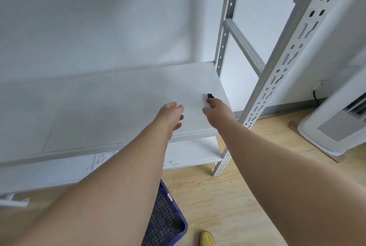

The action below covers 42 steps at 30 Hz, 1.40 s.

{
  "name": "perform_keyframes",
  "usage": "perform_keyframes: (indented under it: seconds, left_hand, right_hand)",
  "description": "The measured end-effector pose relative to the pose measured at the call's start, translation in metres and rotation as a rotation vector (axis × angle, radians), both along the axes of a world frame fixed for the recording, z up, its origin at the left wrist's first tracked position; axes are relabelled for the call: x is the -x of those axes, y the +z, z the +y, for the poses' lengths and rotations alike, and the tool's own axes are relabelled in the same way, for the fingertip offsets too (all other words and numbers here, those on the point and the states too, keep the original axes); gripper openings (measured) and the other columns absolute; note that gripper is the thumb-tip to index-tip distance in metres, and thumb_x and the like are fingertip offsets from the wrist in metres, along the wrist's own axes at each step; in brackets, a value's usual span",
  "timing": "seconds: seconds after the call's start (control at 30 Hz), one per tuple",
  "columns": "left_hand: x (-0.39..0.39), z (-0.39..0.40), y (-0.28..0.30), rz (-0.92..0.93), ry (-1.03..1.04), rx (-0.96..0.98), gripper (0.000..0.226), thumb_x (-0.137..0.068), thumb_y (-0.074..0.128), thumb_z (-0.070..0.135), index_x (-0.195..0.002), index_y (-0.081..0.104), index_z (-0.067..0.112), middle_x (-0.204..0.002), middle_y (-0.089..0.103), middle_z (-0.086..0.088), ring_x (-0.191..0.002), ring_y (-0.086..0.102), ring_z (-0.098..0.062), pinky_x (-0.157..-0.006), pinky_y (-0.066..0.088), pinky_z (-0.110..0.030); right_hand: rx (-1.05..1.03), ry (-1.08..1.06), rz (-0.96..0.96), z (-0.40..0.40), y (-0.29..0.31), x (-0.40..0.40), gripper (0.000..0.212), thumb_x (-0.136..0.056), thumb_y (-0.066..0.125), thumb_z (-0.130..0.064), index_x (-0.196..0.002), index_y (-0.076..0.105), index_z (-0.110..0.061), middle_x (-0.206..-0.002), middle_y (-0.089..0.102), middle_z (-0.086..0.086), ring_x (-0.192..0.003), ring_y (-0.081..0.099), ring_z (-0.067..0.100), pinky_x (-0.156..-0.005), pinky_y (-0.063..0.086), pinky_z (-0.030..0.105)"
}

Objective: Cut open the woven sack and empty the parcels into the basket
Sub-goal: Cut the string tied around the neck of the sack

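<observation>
Over the white shelf (122, 107), our right hand (216, 110) closes round a small black tool (210, 95), likely the cutter; left hand (171, 116) hovers spread. Basket (168, 220) stands below; sack unseen. Secure grip first.
</observation>
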<state>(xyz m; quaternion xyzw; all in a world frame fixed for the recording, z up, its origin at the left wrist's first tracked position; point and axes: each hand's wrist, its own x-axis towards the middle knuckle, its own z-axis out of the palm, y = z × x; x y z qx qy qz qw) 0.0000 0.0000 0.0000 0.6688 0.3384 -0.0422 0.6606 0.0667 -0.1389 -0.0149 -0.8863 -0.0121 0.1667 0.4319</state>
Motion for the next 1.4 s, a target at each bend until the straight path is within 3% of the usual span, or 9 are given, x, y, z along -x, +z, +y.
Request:
perform_keyframes:
  seconds: [0.2,0.43,0.63,0.77,0.9,1.03,1.2,1.3,1.4]
  left_hand:
    - [-0.034,-0.012,-0.024,0.081,0.038,0.062,0.051,-0.095,0.05,0.022,-0.145,0.039,0.018,-0.131,0.055,-0.004,-0.113,0.059,-0.017,-0.095,0.049,-0.034]
    - [-0.054,-0.015,-0.036,0.087,0.034,0.106,0.049,-0.096,0.052,0.025,-0.143,0.041,0.018,-0.134,0.053,-0.001,-0.111,0.06,-0.015,-0.093,0.05,-0.033]
    - [-0.053,-0.009,-0.034,0.1,0.04,0.126,0.004,-0.095,0.053,0.023,-0.098,0.056,0.025,-0.127,0.059,-0.004,-0.107,0.063,-0.016,-0.093,0.05,-0.035]
    - [-0.044,-0.002,-0.036,0.08,0.086,0.155,0.036,-0.096,0.053,0.022,-0.132,0.051,0.018,-0.126,0.06,-0.003,-0.107,0.063,-0.015,-0.088,0.051,-0.032]
    - [-0.025,0.009,-0.034,0.086,0.177,0.104,0.049,-0.098,0.05,0.024,-0.145,0.037,0.016,-0.126,0.056,-0.003,-0.107,0.061,-0.018,-0.09,0.051,-0.033]
    - [0.01,0.028,-0.031,0.042,0.251,0.108,0.031,-0.1,0.046,0.027,-0.126,0.057,0.015,-0.117,0.067,-0.004,-0.099,0.066,-0.015,-0.087,0.053,-0.032]
    - [0.078,0.058,-0.03,-0.02,0.36,0.079,0.017,-0.099,0.049,0.023,-0.106,0.064,0.022,-0.106,0.07,-0.003,-0.101,0.065,-0.016,-0.087,0.049,-0.032]
    - [0.138,0.081,-0.027,-0.053,0.397,0.088,0.019,-0.099,0.049,0.024,-0.102,0.068,0.026,-0.107,0.071,0.003,-0.101,0.066,-0.01,-0.088,0.045,-0.03]
    - [0.203,0.103,-0.026,-0.075,0.427,0.108,0.023,-0.099,0.049,0.025,-0.102,0.071,0.023,-0.103,0.073,0.004,-0.104,0.066,-0.012,-0.093,0.046,-0.033]
  right_hand:
    - [0.342,0.039,-0.008,-0.008,-0.031,-0.031,0.064,-0.085,0.049,-0.006,-0.144,0.033,-0.024,-0.134,0.041,0.006,-0.124,0.038,0.026,-0.085,0.045,0.038]
    - [0.489,0.042,-0.022,-0.004,-0.05,-0.05,0.052,-0.082,0.051,-0.001,-0.13,0.039,-0.018,-0.124,0.044,0.008,-0.12,0.038,0.027,-0.073,0.036,0.036]
    - [0.485,0.004,0.007,-0.003,-0.058,-0.054,0.05,-0.082,0.054,0.0,-0.127,0.039,-0.014,-0.124,0.046,0.01,-0.119,0.044,0.029,-0.079,0.038,0.037]
    - [0.307,0.041,0.041,0.008,-0.056,-0.046,0.055,-0.082,0.054,-0.003,-0.134,0.041,-0.015,-0.124,0.054,0.009,-0.115,0.052,0.029,-0.088,0.047,0.036]
    - [0.005,0.128,0.129,0.04,-0.039,-0.019,0.058,-0.078,0.061,-0.008,-0.133,0.046,-0.019,-0.112,0.066,-0.001,-0.095,0.063,0.021,-0.08,0.053,0.033]
    - [-0.145,0.3,0.163,0.069,-0.023,0.024,0.05,-0.075,0.058,-0.002,-0.122,0.059,-0.018,-0.103,0.068,-0.002,-0.09,0.064,0.022,-0.078,0.056,0.037]
    - [-0.327,0.394,0.302,0.091,-0.012,0.08,0.036,-0.083,0.063,-0.006,-0.117,0.058,-0.017,-0.097,0.069,0.001,-0.075,0.065,0.016,-0.059,0.055,0.025]
    - [-0.395,0.424,0.465,0.109,-0.011,0.127,0.025,-0.093,0.06,-0.022,-0.115,0.056,-0.013,-0.103,0.07,0.01,-0.085,0.067,0.018,-0.069,0.057,0.026]
    - [-0.502,0.538,0.626,0.135,-0.011,0.185,0.02,-0.1,0.048,-0.019,-0.112,0.056,-0.005,-0.092,0.07,0.011,-0.078,0.068,0.018,-0.072,0.058,0.026]
